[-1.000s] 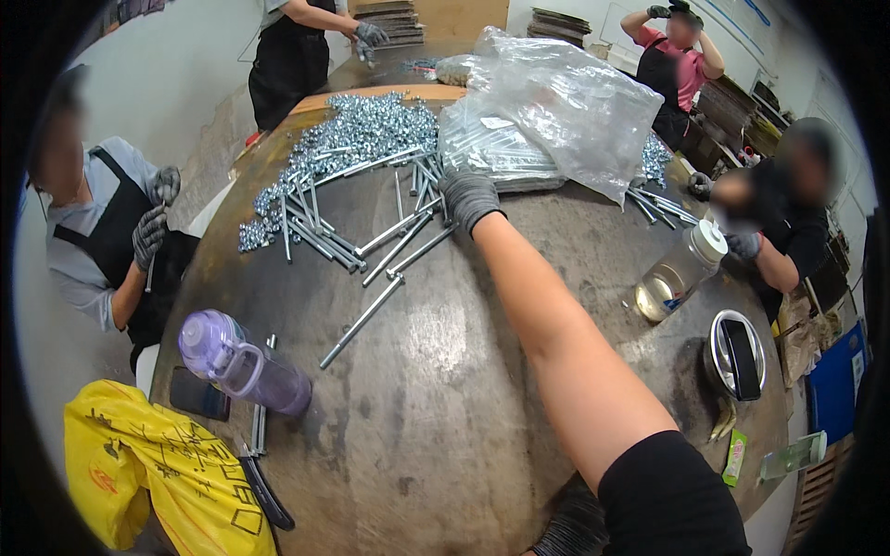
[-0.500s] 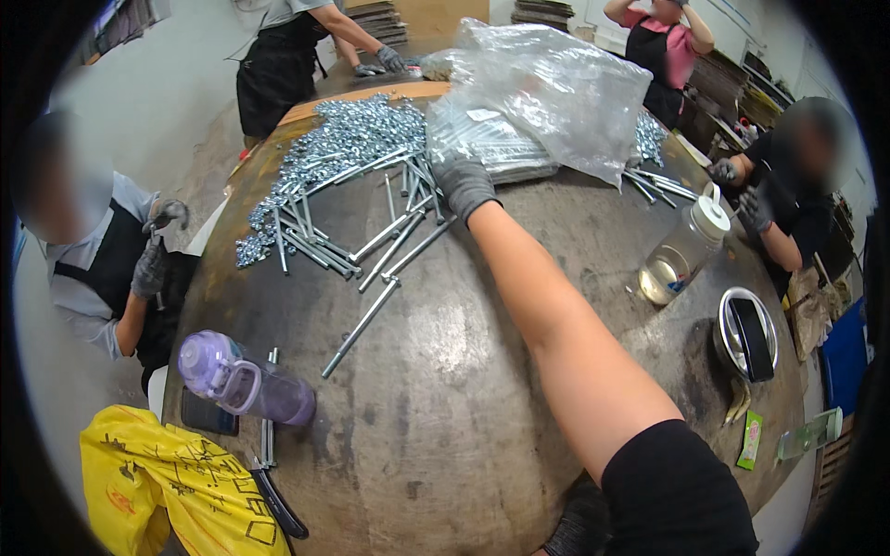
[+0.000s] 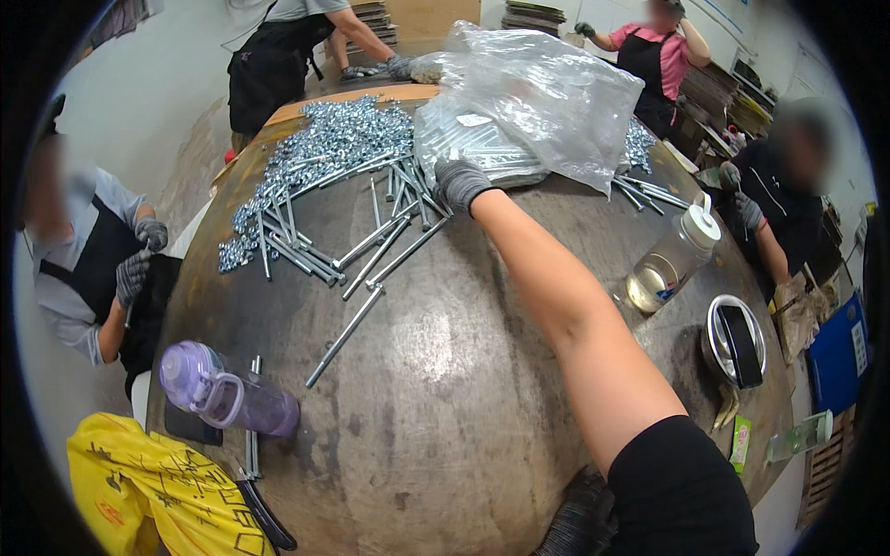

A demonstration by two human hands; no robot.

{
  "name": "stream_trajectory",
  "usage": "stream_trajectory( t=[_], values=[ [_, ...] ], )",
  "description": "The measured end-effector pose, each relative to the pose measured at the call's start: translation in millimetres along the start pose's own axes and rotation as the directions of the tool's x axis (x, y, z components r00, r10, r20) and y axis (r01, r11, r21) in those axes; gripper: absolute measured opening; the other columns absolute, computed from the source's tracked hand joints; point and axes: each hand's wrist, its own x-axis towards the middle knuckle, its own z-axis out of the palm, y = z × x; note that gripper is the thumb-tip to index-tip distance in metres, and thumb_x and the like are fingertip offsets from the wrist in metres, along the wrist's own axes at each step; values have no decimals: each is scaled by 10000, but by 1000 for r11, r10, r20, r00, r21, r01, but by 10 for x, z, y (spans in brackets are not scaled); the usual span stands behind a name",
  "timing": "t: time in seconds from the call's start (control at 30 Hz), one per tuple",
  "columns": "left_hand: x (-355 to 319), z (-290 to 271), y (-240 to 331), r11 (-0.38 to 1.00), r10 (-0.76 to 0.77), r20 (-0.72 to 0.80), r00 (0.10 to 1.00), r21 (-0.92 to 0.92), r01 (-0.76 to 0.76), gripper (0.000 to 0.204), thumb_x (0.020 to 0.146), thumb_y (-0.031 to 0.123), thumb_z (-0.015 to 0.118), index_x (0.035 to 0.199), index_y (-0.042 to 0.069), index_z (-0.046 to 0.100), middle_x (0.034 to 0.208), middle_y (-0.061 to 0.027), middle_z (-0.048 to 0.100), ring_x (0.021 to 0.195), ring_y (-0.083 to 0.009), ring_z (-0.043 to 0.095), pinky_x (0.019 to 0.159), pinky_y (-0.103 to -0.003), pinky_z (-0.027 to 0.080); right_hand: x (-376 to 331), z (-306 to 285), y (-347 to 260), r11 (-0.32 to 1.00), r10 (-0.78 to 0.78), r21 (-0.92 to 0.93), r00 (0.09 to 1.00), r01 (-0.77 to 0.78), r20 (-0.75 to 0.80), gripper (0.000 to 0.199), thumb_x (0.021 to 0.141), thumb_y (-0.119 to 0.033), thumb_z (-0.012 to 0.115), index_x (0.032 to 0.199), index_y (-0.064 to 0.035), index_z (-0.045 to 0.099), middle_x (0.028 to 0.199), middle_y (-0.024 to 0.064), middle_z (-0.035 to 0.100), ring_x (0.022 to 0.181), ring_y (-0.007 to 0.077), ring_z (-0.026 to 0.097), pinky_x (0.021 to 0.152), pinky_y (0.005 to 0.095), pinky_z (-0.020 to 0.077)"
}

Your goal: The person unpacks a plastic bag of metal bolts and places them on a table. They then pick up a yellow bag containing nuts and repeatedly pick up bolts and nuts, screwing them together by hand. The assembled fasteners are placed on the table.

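My right hand (image 3: 461, 188), in a grey glove, reaches far across the metal-topped table (image 3: 436, 435). Its fingers are curled closed beside the clear plastic bag (image 3: 579, 111) and a pile of long bolts (image 3: 408, 199); what lies inside them is hidden. Inside the bag, more long bolts (image 3: 496, 148) show through the film. Low in the picture, partly behind my right sleeve, is my left hand (image 3: 579, 519) in a dark glove, its fingers not clear. A heap of small nuts (image 3: 338, 134) spreads left of the bag. One bolt (image 3: 345, 335) lies apart, nearer me.
At left stand a purple bottle (image 3: 227, 394) and a yellow bag (image 3: 153, 486) with a black-handled tool (image 3: 266, 517). To the right are a clear bottle (image 3: 672, 255), a metal bowl (image 3: 712, 347) with a phone (image 3: 742, 345), and a green packet (image 3: 740, 445). Several co-workers surround the table.
My right hand has drawn slightly back from the bag's edge and its fingers look more curled. The whole view has shifted a little. The left co-worker's hands have lowered.
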Motion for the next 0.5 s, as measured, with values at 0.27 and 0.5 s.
stream_trajectory(
  t=[0.27, 0.5],
  values=[
    [44, -16, -16, 1000, -6, 0, 1000, 6, 6, 436, 923, 195, 518, 1327, 30, 513, 1348, -166, 512, 1287, -305, 440, 1139, -450, 259, -45, 165, -223, 989, 131, -53, 981, -140, -144, 296, 909, -151, 467, 1136, -57, 633, 1145, 186, 650, 1082, 316, 628, 990, 449, 434],
    [15, -27, -25, 1000, 2, 0, 1000, 3, -2, 430, 922, 186, 523, 1323, 31, 519, 1344, -167, 515, 1283, -307, 444, 1138, -449, 265, 67, 270, -251, 966, 108, -228, 992, -121, -69, 254, 902, -169, 516, 986, -95, 744, 1021, 140, 715, 963, 294, 690, 816, 424, 534]
  ],
)
